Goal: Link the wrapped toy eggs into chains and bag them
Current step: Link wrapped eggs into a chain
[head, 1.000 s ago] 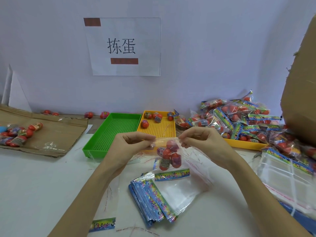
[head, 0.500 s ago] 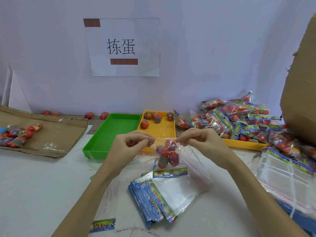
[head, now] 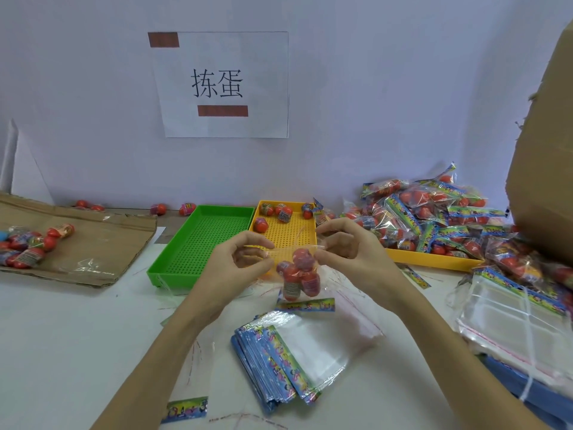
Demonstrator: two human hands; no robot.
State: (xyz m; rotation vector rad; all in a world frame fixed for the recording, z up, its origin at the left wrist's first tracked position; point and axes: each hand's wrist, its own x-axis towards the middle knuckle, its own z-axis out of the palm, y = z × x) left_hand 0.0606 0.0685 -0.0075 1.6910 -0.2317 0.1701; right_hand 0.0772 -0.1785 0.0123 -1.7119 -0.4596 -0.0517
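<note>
Both hands up over the white table (head: 62, 352), w/ a clear plastic bag (head: 299, 274) strung between them. Left hand (head: 238, 268) pinches the bag's top edge w/ thumb + curled fingers; right hand (head: 350, 252) pinches the other end of that edge, fingers curled too. Bag is thin, glossy, crinkly film, hanging just in front of the yellow tray (head: 285, 237), above the table. Inside: a cluster of toy eggs (head: 299, 271), smooth red ovals, each w/ a printed label band; exact count can't be told through the film. A colourful printed header strip (head: 307, 305) sits at the bag's bottom end.

Below the hands lies a stack of flat empty bags (head: 279, 367), clear film w/ blue-patterned headers, edges fanned. Another pile of clear bags (head: 511, 330) at right, bound w/ white string.

Green tray (head: 198, 243), perforated plastic, rectangular, touching the yellow one's left side. Yellow tray is perforated too, w/ a few loose eggs (head: 276, 212) at its far end. Heap of filled bags (head: 434, 218) at right, shiny + crumpled. Flattened cardboard (head: 93, 243) at left carries several more eggs. Cardboard box (head: 545, 150) at right edge. Paper sign (head: 223, 85) on the wall.
</note>
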